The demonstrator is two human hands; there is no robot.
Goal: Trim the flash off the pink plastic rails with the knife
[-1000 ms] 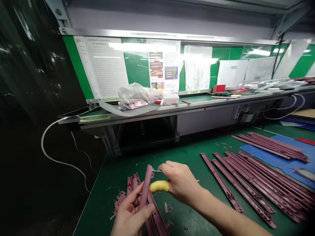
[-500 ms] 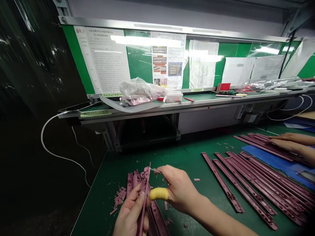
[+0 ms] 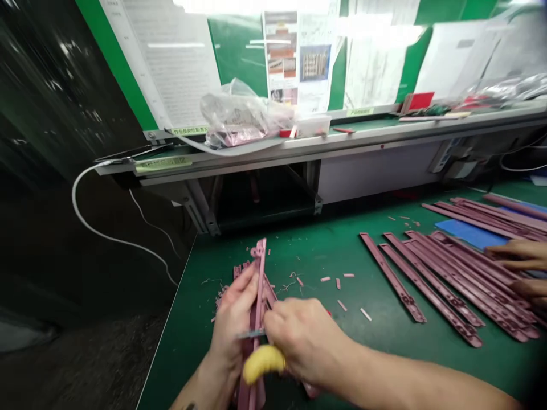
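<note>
My left hand [image 3: 235,310] is closed around a long mauve plastic strip [image 3: 261,273], held up at a slant with its far end pointing away from me. My right hand [image 3: 303,336] is in a fist, gripping a knife whose thin metal blade [image 3: 251,334] lies across the strip. A yellow cover [image 3: 264,363] wraps my right thumb, which sits on the near side of the blade. The knife's handle is mostly hidden in the fist. Under my hands lie more mauve strips [image 3: 270,293], partly covered.
Several mauve strips [image 3: 421,285] lie in a row on the green table [image 3: 316,256]. Small offcuts [image 3: 342,306] are scattered nearby. Another person's hands [image 3: 523,256] are at the right, by a blue sheet [image 3: 470,232]. A shelf [image 3: 273,149] with a plastic bag [image 3: 243,114] runs behind.
My right hand and the knife have moved down the strip towards me. Several more offcuts lie right of my hands. The view has tilted down, and the other person's hands have come nearer.
</note>
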